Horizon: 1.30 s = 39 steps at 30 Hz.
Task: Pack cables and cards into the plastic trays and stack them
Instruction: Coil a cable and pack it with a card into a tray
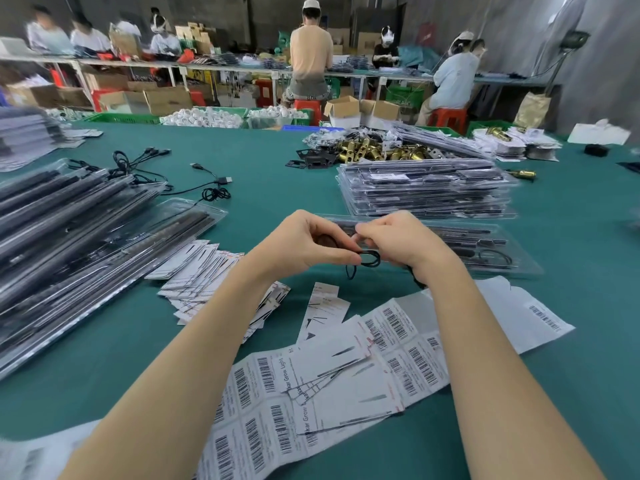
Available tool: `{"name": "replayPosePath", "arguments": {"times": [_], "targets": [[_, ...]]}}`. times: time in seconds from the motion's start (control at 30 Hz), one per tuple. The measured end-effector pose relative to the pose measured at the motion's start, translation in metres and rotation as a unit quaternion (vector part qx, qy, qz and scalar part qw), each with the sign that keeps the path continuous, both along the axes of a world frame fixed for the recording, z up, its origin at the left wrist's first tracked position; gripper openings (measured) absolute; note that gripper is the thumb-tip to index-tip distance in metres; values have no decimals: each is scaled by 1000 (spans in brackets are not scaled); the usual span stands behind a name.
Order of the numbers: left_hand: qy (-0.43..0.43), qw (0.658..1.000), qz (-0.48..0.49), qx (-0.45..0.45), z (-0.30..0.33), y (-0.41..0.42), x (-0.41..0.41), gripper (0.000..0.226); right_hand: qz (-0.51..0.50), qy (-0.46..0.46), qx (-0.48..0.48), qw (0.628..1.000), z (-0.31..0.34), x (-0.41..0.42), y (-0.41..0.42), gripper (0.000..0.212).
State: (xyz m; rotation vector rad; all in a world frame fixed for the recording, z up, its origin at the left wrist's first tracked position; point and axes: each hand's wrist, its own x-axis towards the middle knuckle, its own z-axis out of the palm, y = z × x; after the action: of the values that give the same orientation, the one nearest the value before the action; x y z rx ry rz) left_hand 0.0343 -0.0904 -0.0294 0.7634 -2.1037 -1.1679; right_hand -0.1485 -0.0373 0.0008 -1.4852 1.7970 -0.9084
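Note:
Both hands meet above the green table, holding a coiled black cable (370, 258) between them. My left hand (311, 242) pinches the coil with thumb and fingers; my right hand (394, 239) grips it from the other side. Right behind the hands lies a clear plastic tray (485, 249) with black parts and a coiled cable in it. White printed cards (332, 372) and barcode label sheets (405, 344) lie spread in front of me. A stack of packed trays (426, 192) stands behind the open tray. More loose black cables (214, 187) lie at the left middle.
A large pile of clear trays (69, 230) slopes along the left. Brass lock parts (381, 150) and bagged hardware lie at the back. Several people sit at a far bench (207, 65); green crates (121, 117) line the table's far edge.

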Motion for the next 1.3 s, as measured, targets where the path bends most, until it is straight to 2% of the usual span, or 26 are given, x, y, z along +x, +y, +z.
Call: {"name": "replayPosePath", "arguments": {"times": [0.13,0.2,0.27,0.33,0.43,0.5,0.63,0.77,0.83,0.97,1.13,1.23,1.3], "targets": [[6,998,57,10,-3,-2,1,13,48,68,-27,996,16,15,2,33],[40,995,94,13,-4,-2,-1,30,57,91,-50,993,21,23,3,32],[47,988,147,27,-5,-3,-3,51,59,45,-61,995,22,31,5,30],[52,984,166,42,-6,-5,-3,46,66,-20,-44,997,21,34,7,23],[78,984,144,72,-5,-5,-1,19,70,-147,-10,987,18,32,9,7],[118,976,141,113,-5,-5,-2,13,56,-196,-9,979,16,27,9,11],[202,948,86,231,0,-5,0,13,43,-203,23,978,11,19,9,16],[193,934,-24,300,8,-4,7,23,-10,-189,37,981,1,16,8,31],[173,939,-37,295,10,-3,7,26,-2,-173,42,984,1,13,8,29],[188,945,15,266,7,-3,5,20,26,-163,71,984,1,5,9,27],[185,951,-5,248,6,-4,5,18,81,-160,118,977,-3,-11,14,16],[187,951,-18,247,8,-3,8,18,50,-111,133,984,-1,-23,16,18],[171,956,-34,237,9,-2,9,18,4,-112,111,987,-2,-26,13,15]]}}
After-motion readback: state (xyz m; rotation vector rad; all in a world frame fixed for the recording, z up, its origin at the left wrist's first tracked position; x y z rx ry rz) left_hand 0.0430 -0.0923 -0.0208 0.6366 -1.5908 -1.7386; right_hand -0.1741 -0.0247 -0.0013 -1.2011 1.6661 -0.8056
